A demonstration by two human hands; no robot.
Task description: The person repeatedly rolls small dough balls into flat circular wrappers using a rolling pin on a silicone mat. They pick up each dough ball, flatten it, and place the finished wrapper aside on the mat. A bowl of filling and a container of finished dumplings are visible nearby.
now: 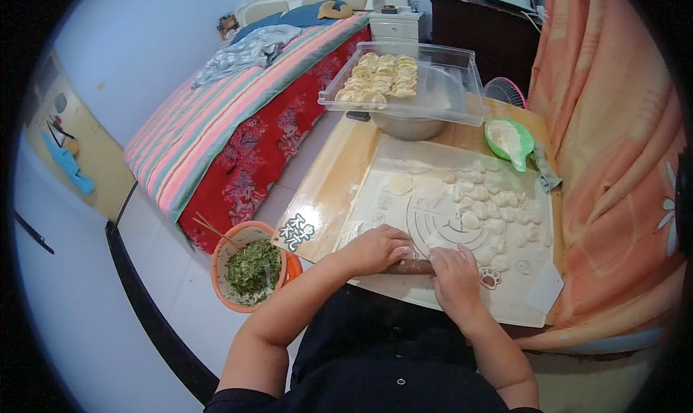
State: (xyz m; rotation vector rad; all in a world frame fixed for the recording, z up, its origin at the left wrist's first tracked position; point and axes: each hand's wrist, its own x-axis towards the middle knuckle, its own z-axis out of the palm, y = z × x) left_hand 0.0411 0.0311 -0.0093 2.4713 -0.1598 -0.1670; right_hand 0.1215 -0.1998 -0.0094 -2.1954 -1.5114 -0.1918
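A short brown rolling pin (409, 267) lies across the near edge of a pale printed kneading mat (393, 211). My left hand (379, 251) grips its left end, with fingers curled over it. On its right end rests my right hand (456, 274), closed around the wood. Whether dough lies beneath the pin is hidden by my fingers. Several small floured dough pieces (476, 207) are spread over the right half of the mat. Toward the mat's far left are flat round wrappers (399, 183).
A clear plastic tray (447, 113) of dumplings (381, 75) rests on a metal basin (410, 128) at the back. Beside it is a green scoop of flour (509, 140). A bowl of chopped green filling (253, 271) with chopsticks stands left. An orange curtain (613, 160) borders the right.
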